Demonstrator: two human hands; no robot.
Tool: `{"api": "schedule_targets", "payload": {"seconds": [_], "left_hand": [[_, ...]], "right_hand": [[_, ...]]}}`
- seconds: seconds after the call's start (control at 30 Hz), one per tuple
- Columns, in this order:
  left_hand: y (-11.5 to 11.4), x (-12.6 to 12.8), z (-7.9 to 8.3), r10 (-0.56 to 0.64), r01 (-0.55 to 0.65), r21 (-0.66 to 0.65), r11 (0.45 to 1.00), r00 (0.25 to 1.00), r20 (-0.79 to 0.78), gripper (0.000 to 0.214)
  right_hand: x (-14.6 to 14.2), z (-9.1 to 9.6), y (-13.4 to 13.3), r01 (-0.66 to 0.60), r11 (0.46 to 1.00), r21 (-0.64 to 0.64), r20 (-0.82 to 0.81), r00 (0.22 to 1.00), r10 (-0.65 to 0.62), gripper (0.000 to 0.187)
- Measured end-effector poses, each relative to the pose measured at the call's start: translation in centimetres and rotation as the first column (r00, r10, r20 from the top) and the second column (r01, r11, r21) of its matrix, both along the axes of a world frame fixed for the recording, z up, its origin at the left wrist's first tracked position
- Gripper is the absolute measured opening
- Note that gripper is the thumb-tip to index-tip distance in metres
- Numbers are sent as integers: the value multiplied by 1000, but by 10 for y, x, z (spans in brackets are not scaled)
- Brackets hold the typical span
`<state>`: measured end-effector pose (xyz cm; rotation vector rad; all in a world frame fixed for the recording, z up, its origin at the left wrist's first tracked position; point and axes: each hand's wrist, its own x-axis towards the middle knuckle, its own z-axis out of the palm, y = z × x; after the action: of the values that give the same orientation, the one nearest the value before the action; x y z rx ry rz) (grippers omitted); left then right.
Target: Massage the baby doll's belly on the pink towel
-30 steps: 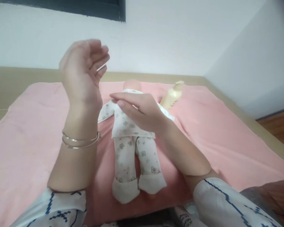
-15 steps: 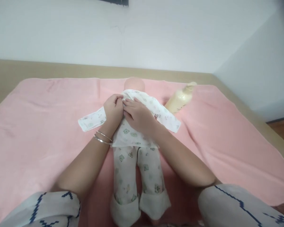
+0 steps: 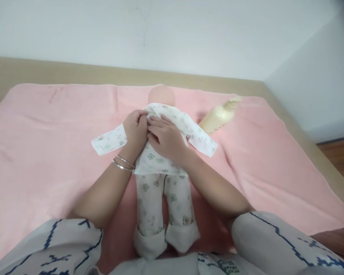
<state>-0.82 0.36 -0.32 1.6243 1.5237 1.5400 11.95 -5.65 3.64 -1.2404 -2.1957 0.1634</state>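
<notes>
A baby doll [image 3: 161, 95] lies on its back in a white shirt [image 3: 160, 162] and matching trousers [image 3: 150, 198], both with small animal prints. My left hand [image 3: 136, 128] is at the shirt's left side near the chest, its fingers curled on the cloth. My right hand [image 3: 167, 137] lies across the doll's chest, fingers extended and slightly apart, the tips close to my left hand. The spot where the hands meet is partly hidden. Both shirt sleeves are spread outward, and the trouser legs have turned-up white cuffs.
A pale yellow pump bottle [image 3: 216, 118] lies tilted beside the doll's right-hand sleeve. Under everything is a pink blanket [image 3: 60, 160] on a tan surface [image 3: 74, 70]. Behind stands a white wall [image 3: 88, 34]; wooden floor [image 3: 338, 156] shows at far right.
The view has tipped down slightly, and more of my clothing shows at the bottom. Both hands remain at the same place on the shirt.
</notes>
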Motion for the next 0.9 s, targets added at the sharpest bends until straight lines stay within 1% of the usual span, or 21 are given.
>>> {"api": "schedule_targets", "payload": {"seconds": [0.27,0.47,0.73,0.9], "left_hand": [[1,3,0,-24,24,-1,1000,1000,5,23],[2,4,-3,-26,26,11,1000,999,23,23],[2,10,-4,12,-12,-1,1000,999,37,24],[2,11,-4,13,-14,23,1000,999,49,24]], "right_hand": [[-4,-4,-2,34,999,16,-19,999,-34,28],[-4,-9,0,32,997,67,-50,998,-29,27],[-2,-13,3,41,998,47,-48,998,-38,29],[0,-11,5,21,1000,19,-26,999,-20,29]]}}
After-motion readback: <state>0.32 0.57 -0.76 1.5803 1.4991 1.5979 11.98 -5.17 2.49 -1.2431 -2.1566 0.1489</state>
